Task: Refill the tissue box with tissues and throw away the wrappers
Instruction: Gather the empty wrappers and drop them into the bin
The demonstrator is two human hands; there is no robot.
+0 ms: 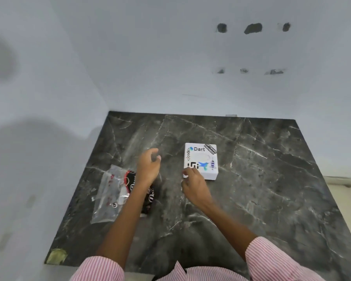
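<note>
A dark grey marble countertop (251, 189) is carrying everything. A white stickered square box (203, 159) is sitting near its middle. Clear crinkled plastic wrappers (107, 193) are lying at its left.

**A bare corner in a plain room, likely a home**

A dark marble-patterned counter (251, 179) is set into a corner of pale painted walls (150, 57). The far wall carries rough drill holes (252, 28) and scuffed patches, unfinished-looking. No equipment or signage marks it as a workplace; whether it is a kitchen cannot be told.
</note>
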